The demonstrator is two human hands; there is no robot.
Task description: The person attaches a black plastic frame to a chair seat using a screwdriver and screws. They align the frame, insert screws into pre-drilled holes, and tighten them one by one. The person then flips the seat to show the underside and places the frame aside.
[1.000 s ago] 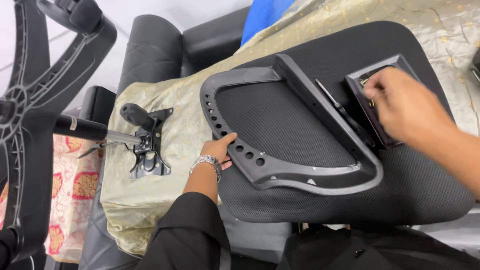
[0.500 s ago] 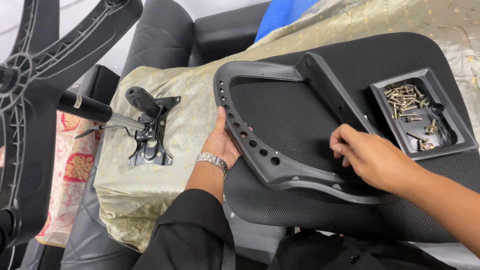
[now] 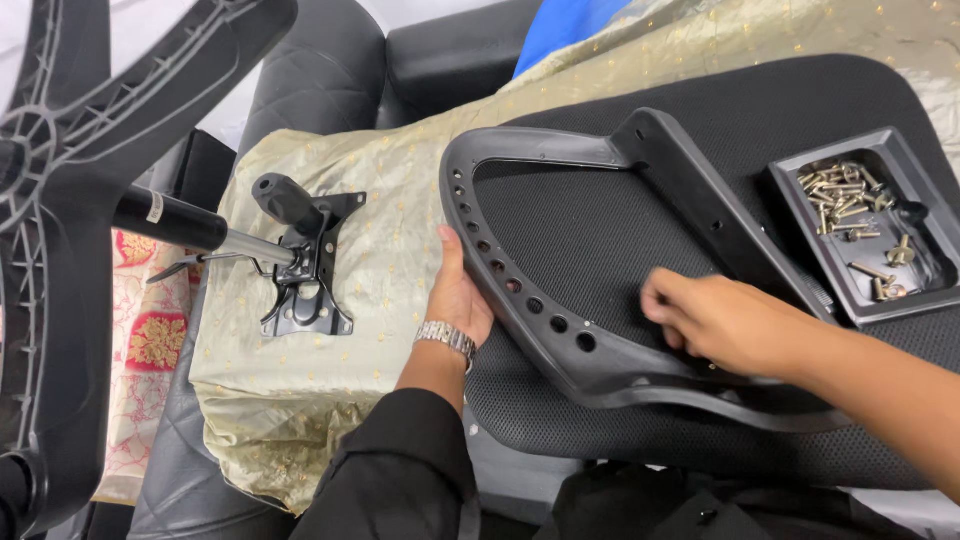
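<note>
Both hands on black armrest frame (image 3: pixel 610 330), L hand (image 3: pixel 458 295) fingers flat along rim, R hand (image 3: pixel 715 320) fingers curled on frame.

Armrest frame (image 3: pixel 600 330) flat on the seat cushion (image 3: pixel 800 120). Left hand (image 3: pixel 458 295) against the frame's left edge, right hand (image 3: pixel 725 320) on top of its near side. Screw tray (image 3: pixel 905 300) on the cushion, right of the frame, screws (image 3: pixel 845 195) inside. Tilt plate (image 3: pixel 300 270) on the cloth (image 3: pixel 400 200), left of the frame. Chair base (image 3: pixel 60 200) farthest left, its post (image 3: pixel 170 218) touching the plate.
</note>
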